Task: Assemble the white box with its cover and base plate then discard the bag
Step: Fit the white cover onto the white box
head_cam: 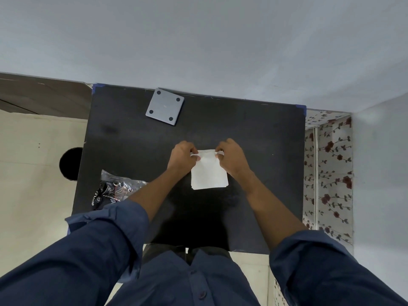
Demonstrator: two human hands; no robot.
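Pinching white box (209, 173) far edge between both hands (183, 154) (231, 156).

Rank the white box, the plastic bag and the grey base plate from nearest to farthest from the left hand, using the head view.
From the left hand:
1. White box: held at its far edge, table centre.
2. Grey base plate: far edge of the table, feet up.
3. Plastic bag: near-left edge; close to the plate's distance, so this order is tentative.

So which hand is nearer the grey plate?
Left. The left hand sits below and slightly right of the grey plate; the right hand is further right. Both pinch the white box.
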